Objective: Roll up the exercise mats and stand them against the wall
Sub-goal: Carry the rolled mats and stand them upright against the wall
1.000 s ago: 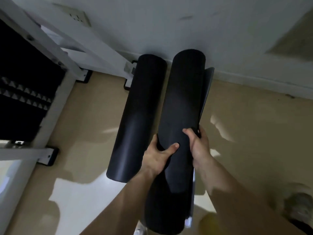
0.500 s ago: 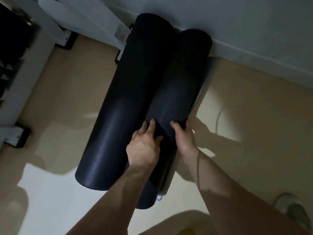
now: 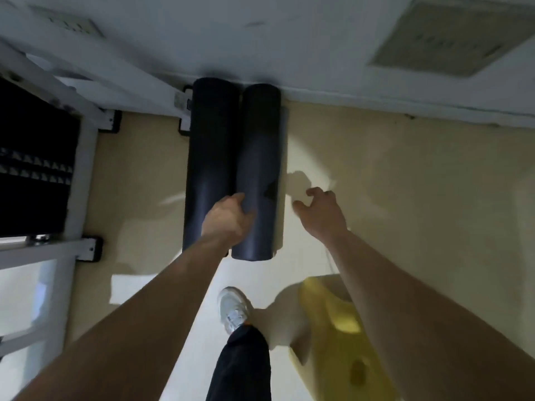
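Two rolled black exercise mats stand upright side by side against the white wall point(image 3: 289, 39): the left mat point(image 3: 208, 157) and the right mat point(image 3: 260, 146). A loose outer flap shows along the right mat's right edge. My left hand point(image 3: 227, 219) grips the right mat near its upper end, with the thumb on its front and the fingers curled into the gap between the two rolls. My right hand point(image 3: 320, 214) hovers to the right of the mats over the beige floor, fingers loosely curled, touching nothing.
A white metal frame point(image 3: 84, 157) with black feet stands left of the mats, one foot point(image 3: 183, 111) right beside the left roll. My white shoe point(image 3: 233, 309) and dark trouser leg are below the mats. Yellow fabric point(image 3: 341, 342) hangs at lower right.
The right mat has gone from leaning in both hands to standing upright at the wall. My right hand has let go and moved off to the right. The view has pulled back.
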Demonstrator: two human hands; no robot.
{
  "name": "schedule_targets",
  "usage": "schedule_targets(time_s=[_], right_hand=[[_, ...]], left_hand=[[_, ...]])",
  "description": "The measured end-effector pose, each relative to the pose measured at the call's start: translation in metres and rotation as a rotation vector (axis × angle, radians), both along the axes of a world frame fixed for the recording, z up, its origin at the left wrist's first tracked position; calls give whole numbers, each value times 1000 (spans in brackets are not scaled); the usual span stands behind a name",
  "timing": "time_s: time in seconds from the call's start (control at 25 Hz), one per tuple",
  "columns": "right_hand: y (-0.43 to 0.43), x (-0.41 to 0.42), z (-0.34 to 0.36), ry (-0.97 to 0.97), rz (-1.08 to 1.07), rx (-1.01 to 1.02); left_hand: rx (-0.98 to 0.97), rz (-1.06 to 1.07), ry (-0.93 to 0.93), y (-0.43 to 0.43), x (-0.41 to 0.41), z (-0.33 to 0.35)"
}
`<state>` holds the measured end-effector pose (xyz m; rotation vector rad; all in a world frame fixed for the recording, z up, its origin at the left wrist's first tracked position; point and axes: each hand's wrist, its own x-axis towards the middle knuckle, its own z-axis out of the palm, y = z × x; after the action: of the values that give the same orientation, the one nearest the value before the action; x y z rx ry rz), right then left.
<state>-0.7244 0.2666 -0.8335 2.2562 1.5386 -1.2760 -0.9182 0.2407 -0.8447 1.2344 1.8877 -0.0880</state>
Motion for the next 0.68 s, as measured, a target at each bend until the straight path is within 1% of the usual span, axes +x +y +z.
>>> schedule_targets(time_s=[0.08,0.16,0.36,0.48,0.6,0.68], right_hand=[[-26,21,35,-13,-7,28],[-57,54,58,-23,-14,61],[-178,184,77,-9,-183,100],[-288,286,83,-27,-262,96],[-417,386,98,-84,-423,55],[-502,432,104,-106,-535,19]], left_hand=[[26,-64,14,-19,18,33],[9,-118,21,-44,50,57],[38,-314,36,-128,165,81],[79,-450,65,-199,256,89],[52,-579,65,-282,350,101],[35,-696,50,-332,398,108]])
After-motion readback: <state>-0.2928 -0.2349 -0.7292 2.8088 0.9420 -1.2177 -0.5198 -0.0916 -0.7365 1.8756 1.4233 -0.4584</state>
